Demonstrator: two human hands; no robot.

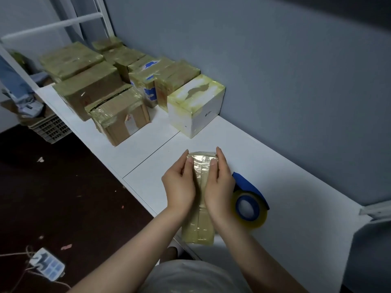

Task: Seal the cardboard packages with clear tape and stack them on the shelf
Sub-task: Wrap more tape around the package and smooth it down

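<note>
Head view: we hold narrow taped package (200, 199) by near edge of white shelf (296, 166), left hand (179, 185) and right hand (220, 182) curled round its sides, thumbs on top. Risks, we judge: loose grip drops it to dark floor (63, 187); hard pressing wrinkles tape. Tape dispenser (249, 199) just right. Sealed boxes (118, 81) far left, against grey wall (275, 70).

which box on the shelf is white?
The white box at the near end of the row, torn patch on top. The other boxes show brown cardboard, one with blue print.
</note>
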